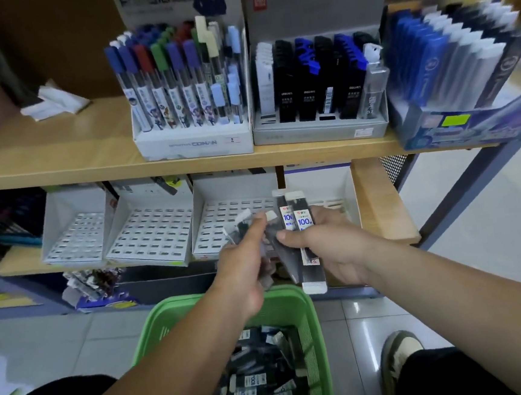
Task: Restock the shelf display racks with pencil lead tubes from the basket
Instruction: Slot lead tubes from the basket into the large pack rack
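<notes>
My right hand (pixel 330 251) grips a bunch of black pencil lead tubes (pixel 302 225) with white caps and "100" labels, upright in front of the lower shelf. My left hand (pixel 243 268) pinches one or two blurred tubes (pixel 239 227) just left of that bunch. Both hands hover before the third white slotted display rack (pixel 223 219) on the lower shelf. Two more white slotted racks (pixel 152 232) stand to its left. Below my arms, a green basket (pixel 307 313) on the floor holds several loose lead tubes (pixel 263 383).
The upper shelf (pixel 93 168) carries a white box of capped tubes (pixel 186 87), a grey rack of black and blue lead cases (pixel 315 82) and a blue display box (pixel 455 63). My shoe (pixel 402 355) stands right of the basket on the tiled floor.
</notes>
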Demonstrator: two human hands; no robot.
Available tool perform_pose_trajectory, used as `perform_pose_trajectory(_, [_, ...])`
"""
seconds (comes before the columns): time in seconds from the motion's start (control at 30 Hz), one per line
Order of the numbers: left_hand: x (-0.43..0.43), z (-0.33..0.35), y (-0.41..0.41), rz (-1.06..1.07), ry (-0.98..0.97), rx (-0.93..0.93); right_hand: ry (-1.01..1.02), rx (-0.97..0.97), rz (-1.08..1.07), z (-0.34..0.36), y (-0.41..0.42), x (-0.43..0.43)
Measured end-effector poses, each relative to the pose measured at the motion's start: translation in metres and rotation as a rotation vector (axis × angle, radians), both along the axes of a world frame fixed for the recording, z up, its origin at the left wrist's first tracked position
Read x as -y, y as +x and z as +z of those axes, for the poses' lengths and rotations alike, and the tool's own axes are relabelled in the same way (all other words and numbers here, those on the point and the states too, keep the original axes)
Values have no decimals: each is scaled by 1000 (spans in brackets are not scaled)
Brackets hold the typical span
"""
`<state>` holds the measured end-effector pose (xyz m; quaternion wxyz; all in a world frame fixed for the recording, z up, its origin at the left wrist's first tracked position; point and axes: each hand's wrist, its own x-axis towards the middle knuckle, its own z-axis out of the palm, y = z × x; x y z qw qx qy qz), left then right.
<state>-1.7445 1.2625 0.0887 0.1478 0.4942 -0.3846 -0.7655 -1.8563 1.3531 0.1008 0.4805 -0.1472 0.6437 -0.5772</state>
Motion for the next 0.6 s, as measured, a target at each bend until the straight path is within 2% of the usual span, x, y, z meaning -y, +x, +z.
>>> perform_pose_trajectory(0.13, [2,-1,23,-30,-20,-7,0,45,13,-4,4,7])
perform_pose_trajectory(0.4, [-10,3,24,44,-28,-167,-4,120,-35,-8,31,25])
perform_pose_trajectory(0.6, [11,5,26,104,30,-112,-61,186,-91,-7,18,21])
